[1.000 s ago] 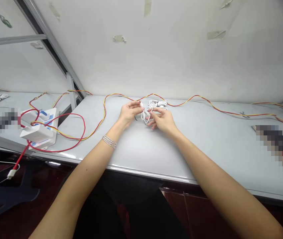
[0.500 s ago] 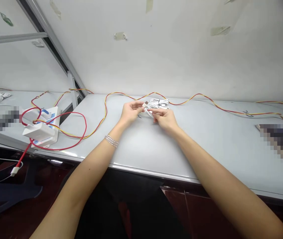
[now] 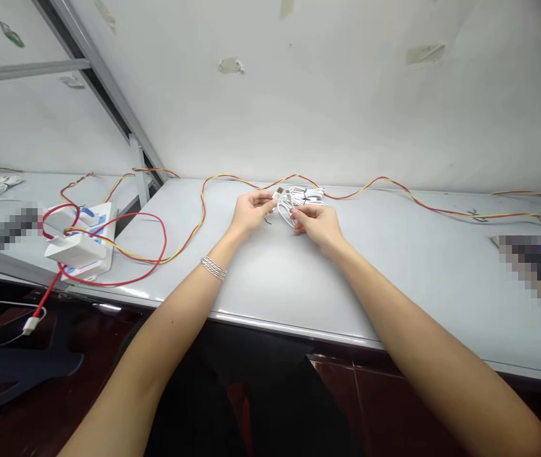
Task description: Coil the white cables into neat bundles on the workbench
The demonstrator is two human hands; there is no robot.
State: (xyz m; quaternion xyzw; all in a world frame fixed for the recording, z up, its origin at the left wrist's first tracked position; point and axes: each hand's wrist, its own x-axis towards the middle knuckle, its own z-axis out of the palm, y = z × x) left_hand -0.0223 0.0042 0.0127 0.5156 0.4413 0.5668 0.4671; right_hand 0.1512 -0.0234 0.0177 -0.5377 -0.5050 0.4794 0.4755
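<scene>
A white USB cable point(image 3: 285, 211) runs in a loose loop between my two hands, just above the table. My left hand point(image 3: 252, 211) pinches it near the flat USB plug point(image 3: 279, 192), whose metal end points up and away. Thumb and fingers of my right hand point(image 3: 317, 223) are closed on the cable's other end, a small connector partly hidden by the fingertips. Right behind that hand lies a bundle of white cables point(image 3: 309, 196) bound with a black tie. A short black twist tie point(image 3: 267, 221) rests on the table beside my left fingertips.
Red and yellow wires point(image 3: 380, 179) snake along the table's back by the white wall. At left, a white power strip point(image 3: 106, 240) carries plugged-in adapters, with a red wire looped round it. Blurred-out objects point(image 3: 532, 263) lie at far right and far left. The table's front edge point(image 3: 294, 333) runs before me.
My right hand has turned its cable end from pointing sideways to pointing up. The USB plug has tilted more upright in my left hand, and the loop between the hands shows more openly.
</scene>
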